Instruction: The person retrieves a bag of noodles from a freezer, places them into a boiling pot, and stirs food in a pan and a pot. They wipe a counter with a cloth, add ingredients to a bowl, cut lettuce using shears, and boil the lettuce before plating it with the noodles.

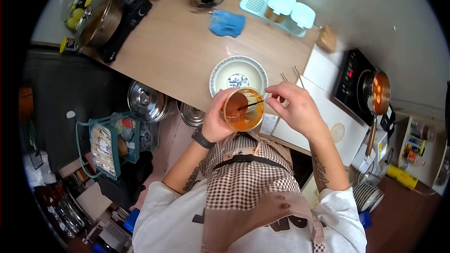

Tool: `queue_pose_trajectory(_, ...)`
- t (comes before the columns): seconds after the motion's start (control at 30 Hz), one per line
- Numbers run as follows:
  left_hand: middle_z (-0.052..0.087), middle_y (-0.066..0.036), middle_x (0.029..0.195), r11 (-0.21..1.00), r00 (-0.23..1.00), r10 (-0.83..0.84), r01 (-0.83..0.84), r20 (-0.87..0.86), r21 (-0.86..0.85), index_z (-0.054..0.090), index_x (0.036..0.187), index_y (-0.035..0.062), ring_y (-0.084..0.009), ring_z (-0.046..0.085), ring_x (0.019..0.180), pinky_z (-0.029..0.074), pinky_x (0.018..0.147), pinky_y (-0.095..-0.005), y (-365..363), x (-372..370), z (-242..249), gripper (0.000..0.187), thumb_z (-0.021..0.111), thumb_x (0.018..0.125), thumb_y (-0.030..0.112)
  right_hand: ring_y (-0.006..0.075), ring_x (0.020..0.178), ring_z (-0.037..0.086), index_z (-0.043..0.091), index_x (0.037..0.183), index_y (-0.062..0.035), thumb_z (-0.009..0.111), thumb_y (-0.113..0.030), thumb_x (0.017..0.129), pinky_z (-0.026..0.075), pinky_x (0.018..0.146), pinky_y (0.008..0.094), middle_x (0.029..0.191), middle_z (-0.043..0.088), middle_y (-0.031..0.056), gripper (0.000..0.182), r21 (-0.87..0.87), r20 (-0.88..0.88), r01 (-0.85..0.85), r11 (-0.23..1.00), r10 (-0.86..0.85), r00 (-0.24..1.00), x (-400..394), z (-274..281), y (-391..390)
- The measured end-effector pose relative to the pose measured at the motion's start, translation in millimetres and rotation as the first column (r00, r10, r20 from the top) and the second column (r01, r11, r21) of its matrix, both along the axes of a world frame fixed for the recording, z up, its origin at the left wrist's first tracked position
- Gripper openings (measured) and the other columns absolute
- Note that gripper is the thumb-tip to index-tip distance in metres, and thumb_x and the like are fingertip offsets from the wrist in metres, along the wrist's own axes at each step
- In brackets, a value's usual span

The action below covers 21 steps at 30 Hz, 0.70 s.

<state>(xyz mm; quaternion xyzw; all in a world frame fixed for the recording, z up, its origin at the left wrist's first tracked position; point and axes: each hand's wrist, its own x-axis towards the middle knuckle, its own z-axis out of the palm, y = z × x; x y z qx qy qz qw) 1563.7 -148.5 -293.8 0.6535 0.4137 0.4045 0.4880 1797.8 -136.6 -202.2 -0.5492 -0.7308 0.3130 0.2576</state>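
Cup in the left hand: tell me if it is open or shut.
Open: no lid covers the cup, and a dark utensil reaches into it.

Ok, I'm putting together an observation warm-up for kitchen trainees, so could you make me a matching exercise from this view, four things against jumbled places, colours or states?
Things
1. Cloth
2. Patterned bowl
3. Frying pan
4. Left hand

Places, colours or states
A. On the black cooktop
B. Wrapped around the clear cup
C. Blue and crumpled
D. On the wooden counter, just beyond the cup

Right pairs: 1-C, 2-D, 3-A, 4-B
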Motion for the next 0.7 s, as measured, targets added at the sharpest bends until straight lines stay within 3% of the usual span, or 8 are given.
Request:
queue_pose_trajectory(0.1, 0.058, -0.015, 0.131, 0.995, 0.996, -0.012, 0.021, -0.091, 0.101, 0.052, 0.133, 0.0051, -0.0303, 0.055, 0.122, 0.046, 0.104, -0.0398, -2, 13, -8, 0.081, 0.089, 0.062, 0.014, 0.0305, 0.079, 0.064, 0.066, 0.091, -0.0022, 0.069, -0.008, 0.081, 0.053, 0.071, 0.0391, 0.085, 0.065, 0.0136, 0.012, 0.128, 0.121, -0.111, 0.986, 0.095, 0.988, 10, -5, -15)
queue_pose_trajectory(0.23, 0.058, -0.014, 0.131, 0.991, 0.993, -0.015, 0.030, -0.120, 0.132, 0.054, 0.133, 0.0047, -0.0312, 0.055, 0.122, 0.046, 0.104, -0.0403, -8, 23, -1, 0.079, 0.089, 0.062, 0.014, 0.0316, 0.082, 0.060, 0.059, 0.088, -0.0017, 0.063, -0.008, 0.083, 0.051, 0.070, 0.0419, 0.084, 0.059, 0.0134, 0.009, 0.155, 0.199, -0.106, 0.982, 0.074, 0.977, 9, -3, -27)
queue_pose_trajectory(0.33, 0.059, -0.014, 0.130, 0.977, 0.984, 0.006, 0.033, -0.179, 0.212, 0.054, 0.132, 0.0046, -0.0317, 0.056, 0.121, 0.046, 0.104, -0.0406, -8, 26, 2, 0.079, 0.089, 0.062, 0.014, 0.0317, 0.081, 0.059, 0.055, 0.086, -0.0018, 0.060, -0.009, 0.084, 0.051, 0.070, 0.0416, 0.086, 0.057, 0.0134, 0.009, 0.185, 0.263, -0.225, 0.957, 0.172, 0.949, 18, -5, -25)
queue_pose_trajectory(0.43, 0.059, -0.014, 0.130, 0.976, 0.978, 0.058, -0.013, -0.202, 0.217, 0.054, 0.131, 0.0046, -0.0319, 0.056, 0.120, 0.046, 0.103, -0.0405, -11, 25, 6, 0.077, 0.088, 0.063, 0.013, 0.0315, 0.082, 0.060, 0.054, 0.086, -0.0019, 0.058, -0.009, 0.082, 0.051, 0.071, 0.0404, 0.084, 0.058, 0.0130, 0.009, 0.168, 0.124, -0.298, 0.940, 0.279, 0.952, 3, 1, -34)
queue_pose_trajectory(0.7, 0.058, -0.014, 0.130, 0.962, 0.970, 0.118, -0.059, -0.213, 0.266, 0.052, 0.133, 0.0057, -0.0324, 0.055, 0.120, 0.046, 0.102, -0.0411, 1, 10, 3, 0.078, 0.086, 0.064, 0.014, 0.0270, 0.077, 0.060, 0.058, 0.090, -0.0024, 0.062, -0.005, 0.076, 0.051, 0.064, 0.0383, 0.079, 0.057, 0.0094, 0.015, 0.257, 0.264, -0.359, 0.897, 0.292, 0.919, 3, 24, -31)
